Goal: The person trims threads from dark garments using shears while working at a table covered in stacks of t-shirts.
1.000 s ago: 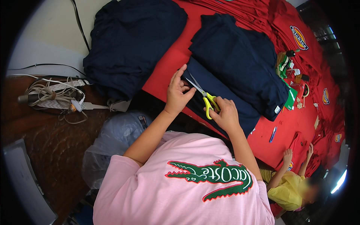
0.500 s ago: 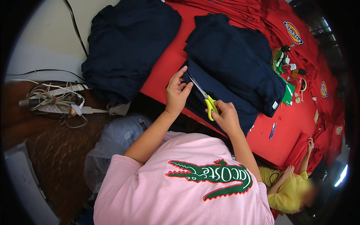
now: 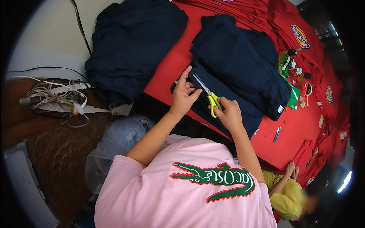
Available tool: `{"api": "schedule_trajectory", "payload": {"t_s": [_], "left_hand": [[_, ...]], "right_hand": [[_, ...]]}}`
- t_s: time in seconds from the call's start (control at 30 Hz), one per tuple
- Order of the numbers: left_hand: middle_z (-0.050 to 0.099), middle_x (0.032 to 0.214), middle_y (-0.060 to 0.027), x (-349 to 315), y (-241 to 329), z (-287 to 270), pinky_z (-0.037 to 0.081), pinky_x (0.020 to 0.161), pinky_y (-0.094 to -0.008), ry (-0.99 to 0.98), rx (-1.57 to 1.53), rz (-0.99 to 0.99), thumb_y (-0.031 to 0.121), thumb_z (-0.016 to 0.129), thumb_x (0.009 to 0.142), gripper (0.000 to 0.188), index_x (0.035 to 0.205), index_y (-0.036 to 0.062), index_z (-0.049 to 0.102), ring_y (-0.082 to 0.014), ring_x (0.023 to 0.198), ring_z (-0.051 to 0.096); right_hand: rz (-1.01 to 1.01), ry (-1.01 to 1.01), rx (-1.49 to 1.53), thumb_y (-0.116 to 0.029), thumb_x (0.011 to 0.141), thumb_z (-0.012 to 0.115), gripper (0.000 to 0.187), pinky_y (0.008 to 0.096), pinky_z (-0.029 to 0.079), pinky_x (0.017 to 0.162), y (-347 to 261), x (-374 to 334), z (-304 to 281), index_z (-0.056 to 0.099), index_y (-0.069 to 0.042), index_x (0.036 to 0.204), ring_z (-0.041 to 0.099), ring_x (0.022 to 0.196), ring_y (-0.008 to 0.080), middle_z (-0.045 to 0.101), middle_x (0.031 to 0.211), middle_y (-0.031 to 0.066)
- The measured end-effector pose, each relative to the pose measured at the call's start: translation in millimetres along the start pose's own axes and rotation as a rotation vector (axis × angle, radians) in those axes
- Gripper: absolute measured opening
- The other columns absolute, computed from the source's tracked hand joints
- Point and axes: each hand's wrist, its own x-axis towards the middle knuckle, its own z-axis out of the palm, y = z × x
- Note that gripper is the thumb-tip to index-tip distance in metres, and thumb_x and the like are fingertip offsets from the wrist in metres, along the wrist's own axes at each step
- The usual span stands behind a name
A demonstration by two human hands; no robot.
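Note:
My right hand (image 3: 230,113) is closed around the yellow handles of a pair of scissors (image 3: 213,103). Their metal blades point up and left, slightly parted, over a dark navy garment (image 3: 225,95). At the garment's left edge is my left hand (image 3: 184,95), its index finger stretched out and its thumb apart from it. The other fingers of that hand are partly curled, and the blade tips lie just right of them. A bit of navy cloth shows on the left side of this hand. Behind, a folded navy pile (image 3: 241,57) overlaps the garment.
Another navy pile (image 3: 133,45) stands at the left on the red table (image 3: 272,146). Red garments (image 3: 304,72) cover the far and right sides. A blue pen (image 3: 277,134) and small bottles lie right. Coiled cables (image 3: 53,97) sit left. A co-worker in yellow (image 3: 287,197) handles red cloth.
My left hand has shifted slightly right, its thumb now farther from the index finger, and cloth shows on its left. The scissors stay nearly in place. The co-worker's hands have come together.

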Motion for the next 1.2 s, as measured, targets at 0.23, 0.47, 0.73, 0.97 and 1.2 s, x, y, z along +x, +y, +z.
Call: {"api": "schedule_trajectory", "payload": {"t_s": [0.23,0.47,0.73,0.97,1.2], "left_hand": [[0.050,0.150,-0.0159,-1.4,-10.4,-10.2,0.059,0.097,-0.0292,-0.004,0.073,0.002,-0.021,0.070,0.088,0.110,0.175,0.0148,0.014,-0.0153,0.109,0.068],[0.046,0.152,-0.0174,-5.1,-17.3,-10.7,0.060,0.097,-0.0309,-0.025,0.090,-0.010,-0.021,0.071,0.086,0.115,0.176,0.0161,0.008,-0.0158,0.109,0.068],[0.064,0.130,-0.0138,-5.7,-26.8,-12.3,0.059,0.098,-0.0300,0.010,0.122,-0.008,-0.016,0.074,0.089,0.101,0.172,0.0102,0.024,-0.0145,0.109,0.069],[0.061,0.131,-0.0081,-4.1,-36.5,-5.4,0.056,0.095,-0.0240,0.212,-0.088,-0.102,-0.015,0.071,0.093,0.080,0.165,0.0032,0.041,-0.0093,0.104,0.065],[0.054,0.141,-0.0105,-6.2,-38.4,-0.4,0.056,0.093,-0.0222,0.178,-0.093,-0.049,-0.020,0.066,0.091,0.085,0.167,0.0043,0.036,-0.0082,0.099,0.062]], "right_hand": [[0.102,-0.112,0.009,-0.027,0.086,0.085,0.027,0.0435,0.044,0.072,-1.5,-1.5,2.2,0.073,-0.004,0.092,0.050,0.069,0.0296,0.065,0.070,0.0109],[0.004,-0.032,-0.005,-0.023,0.084,0.082,0.025,0.0405,0.042,0.078,-6.2,5.9,6.8,0.071,-0.002,0.094,0.055,0.064,0.0313,0.064,0.069,0.0125],[0.018,-0.036,-0.036,-0.023,0.087,0.082,0.025,0.0412,0.043,0.077,1.5,4.9,14.1,0.073,-0.002,0.093,0.054,0.060,0.0312,0.064,0.066,0.0122],[0.061,-0.080,0.037,-0.026,0.087,0.084,0.027,0.0412,0.044,0.077,5.0,-7.1,20.9,0.073,-0.003,0.094,0.055,0.062,0.0309,0.064,0.066,0.0123],[-0.006,0.097,-0.137,-0.038,0.082,0.086,0.040,0.0416,0.040,0.076,0.8,-21.0,21.1,0.068,-0.006,0.097,0.060,0.069,0.0256,0.058,0.067,0.0035]]}}
